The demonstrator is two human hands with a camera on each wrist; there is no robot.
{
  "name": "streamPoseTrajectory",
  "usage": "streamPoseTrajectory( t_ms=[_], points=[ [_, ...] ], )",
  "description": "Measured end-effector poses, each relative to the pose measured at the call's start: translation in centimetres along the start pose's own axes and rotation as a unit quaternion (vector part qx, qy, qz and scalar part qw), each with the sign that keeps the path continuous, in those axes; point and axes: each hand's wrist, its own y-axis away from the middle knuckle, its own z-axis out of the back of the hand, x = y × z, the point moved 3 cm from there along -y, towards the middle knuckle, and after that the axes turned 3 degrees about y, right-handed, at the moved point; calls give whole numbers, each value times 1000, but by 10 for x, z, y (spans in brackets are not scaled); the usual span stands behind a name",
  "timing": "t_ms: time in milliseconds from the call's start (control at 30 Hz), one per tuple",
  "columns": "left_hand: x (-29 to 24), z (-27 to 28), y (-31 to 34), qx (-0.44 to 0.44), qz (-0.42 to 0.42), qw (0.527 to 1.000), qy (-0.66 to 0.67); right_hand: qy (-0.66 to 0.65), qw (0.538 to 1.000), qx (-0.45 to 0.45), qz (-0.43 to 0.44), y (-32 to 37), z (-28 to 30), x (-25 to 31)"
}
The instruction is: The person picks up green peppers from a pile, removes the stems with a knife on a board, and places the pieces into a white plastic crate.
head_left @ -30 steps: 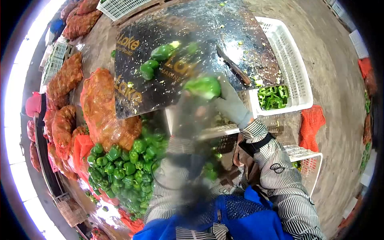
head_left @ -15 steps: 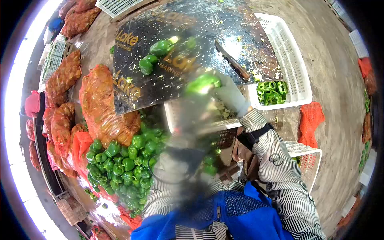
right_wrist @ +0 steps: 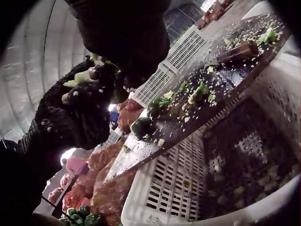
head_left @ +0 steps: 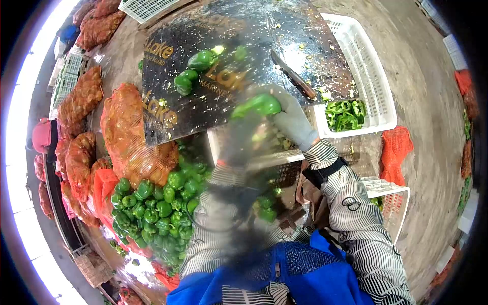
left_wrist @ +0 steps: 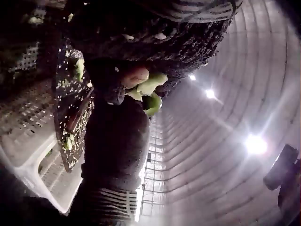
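Observation:
Above the near edge of the black board (head_left: 203,112), my right hand (head_left: 294,119), in a grey glove, grips a green pepper (head_left: 267,104). A dark smudge hides most of my left hand (head_left: 239,142) at the pepper's left side. In the left wrist view, a pale pepper piece (left_wrist: 151,84) shows at the bare fingertip of my left hand (left_wrist: 155,47), facing my right hand (left_wrist: 117,136). The right wrist view shows my left hand (right_wrist: 80,108) with curled fingers at the pale piece (right_wrist: 81,77), beside my right hand (right_wrist: 127,37).
A knife (head_left: 295,75) and two green peppers (head_left: 202,60) lie on the board. Sliced pepper (head_left: 345,116) sits in a white basket (head_left: 373,76) at its right. Whole peppers (head_left: 152,211) are heaped at lower left, beside a full net sack (head_left: 134,137).
The pepper and both hands stay over the board's near edge, with small shifts in the pepper's tilt. The board and knife appear slightly higher and further left in the head view.

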Motion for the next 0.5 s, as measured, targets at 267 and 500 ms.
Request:
streamPoseTrajectory(
  t_ms=[267,500],
  points=[
    [-37,-17,7,194,-24,932,-305,239,946,-120,180,-3,18,11],
    [1,-28,12,305,181,913,-201,29,934,-354,24,7,92,21]
  ],
)
